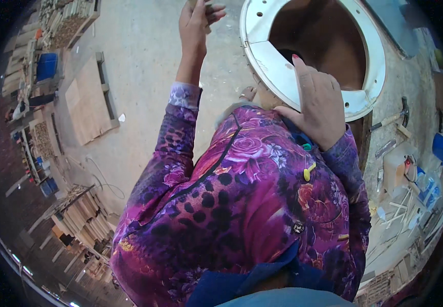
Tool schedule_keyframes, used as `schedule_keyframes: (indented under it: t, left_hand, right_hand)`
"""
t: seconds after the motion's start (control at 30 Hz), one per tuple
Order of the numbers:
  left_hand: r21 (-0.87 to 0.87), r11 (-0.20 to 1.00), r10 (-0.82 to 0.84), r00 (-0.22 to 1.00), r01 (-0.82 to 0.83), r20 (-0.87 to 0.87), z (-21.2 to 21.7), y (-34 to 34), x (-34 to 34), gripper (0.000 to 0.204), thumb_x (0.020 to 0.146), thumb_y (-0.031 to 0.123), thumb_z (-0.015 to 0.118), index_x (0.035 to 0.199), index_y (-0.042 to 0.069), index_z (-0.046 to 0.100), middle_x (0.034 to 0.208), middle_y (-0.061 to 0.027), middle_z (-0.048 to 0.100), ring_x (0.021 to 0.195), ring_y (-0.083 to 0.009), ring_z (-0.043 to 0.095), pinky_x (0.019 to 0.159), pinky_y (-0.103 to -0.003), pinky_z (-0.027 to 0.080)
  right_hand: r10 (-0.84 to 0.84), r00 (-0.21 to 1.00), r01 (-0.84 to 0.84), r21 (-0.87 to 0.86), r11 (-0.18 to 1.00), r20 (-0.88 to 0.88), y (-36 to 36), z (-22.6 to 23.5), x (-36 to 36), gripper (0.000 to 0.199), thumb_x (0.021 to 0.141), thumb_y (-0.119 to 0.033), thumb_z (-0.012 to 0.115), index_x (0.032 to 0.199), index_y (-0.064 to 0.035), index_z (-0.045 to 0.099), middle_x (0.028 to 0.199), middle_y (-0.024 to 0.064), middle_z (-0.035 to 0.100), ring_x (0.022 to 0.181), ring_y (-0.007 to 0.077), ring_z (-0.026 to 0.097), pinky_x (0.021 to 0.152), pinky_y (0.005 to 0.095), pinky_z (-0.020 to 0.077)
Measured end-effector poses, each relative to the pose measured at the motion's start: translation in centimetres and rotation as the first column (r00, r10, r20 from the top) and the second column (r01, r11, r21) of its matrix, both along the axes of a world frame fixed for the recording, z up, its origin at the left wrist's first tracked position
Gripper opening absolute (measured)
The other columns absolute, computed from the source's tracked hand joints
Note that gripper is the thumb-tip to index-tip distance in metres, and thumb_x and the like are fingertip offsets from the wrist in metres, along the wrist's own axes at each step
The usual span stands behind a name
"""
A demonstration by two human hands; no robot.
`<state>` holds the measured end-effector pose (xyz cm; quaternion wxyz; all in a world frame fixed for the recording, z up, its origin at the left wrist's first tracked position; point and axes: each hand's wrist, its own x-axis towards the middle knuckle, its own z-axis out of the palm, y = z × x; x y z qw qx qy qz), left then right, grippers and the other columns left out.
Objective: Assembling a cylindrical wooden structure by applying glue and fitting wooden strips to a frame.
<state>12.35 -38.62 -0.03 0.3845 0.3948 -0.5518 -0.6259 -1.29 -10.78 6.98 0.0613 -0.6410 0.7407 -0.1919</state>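
A large round piece with a white, flat ring rim (255, 38) and a brown hollow inside (329, 41) stands in front of me, to the right. Holes dot the ring, and a seam crosses it. Over its near edge is my right hand (318, 97), thumb spread and forefinger stretched toward the hollow; nothing shows in it. Whether it touches the rim I cannot tell. My left hand (195, 23) is raised at the top edge, left of the ring, with fingers bent around something small and brownish that the picture cuts off.
On the right floor lie a claw hammer (403, 112), a plastic jug (398, 163), a clear bottle (427, 189) and thin wood strips. A board on a pallet (88, 100) lies left. Stacked wood (81, 220) and a blue bin (46, 66) stand farther left. A thin cable (106, 179) crosses the floor.
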Motion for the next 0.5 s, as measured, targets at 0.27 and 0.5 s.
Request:
schedule_keyframes:
  t: [0.27,0.5]
  left_hand:
    - [-0.266,0.916,-0.312,0.95,0.3,-0.002,-0.2,-5.1,-5.3,0.041,0.105,0.04,0.052,0.113,0.002,0.065,0.1,-0.0109,0.072,0.092,-0.0168,0.069,0.069,-0.027,0.05]
    - [-0.477,0.75,-0.438,0.885,0.458,0.16,0.9,-3.9,-11.2,0.033,0.103,0.032,0.054,0.106,0.003,0.068,0.095,-0.004,0.071,0.076,-0.0117,0.059,0.066,-0.027,0.048]
  right_hand:
    - [0.009,0.999,-0.016,0.177,0.984,0.038,-1.7,0.2,-0.3,0.093,0.06,-0.029,0.09,0.14,-0.0065,0.047,0.099,0.0112,0.055,0.091,0.0318,0.057,0.077,0.0442,0.042]
    - [0.08,0.997,-0.079,0.247,0.966,0.004,4.1,0.8,-4.3,0.081,0.065,-0.016,0.083,0.139,-0.0072,0.049,0.108,0.0114,0.057,0.101,0.0342,0.056,0.09,0.0446,0.043]
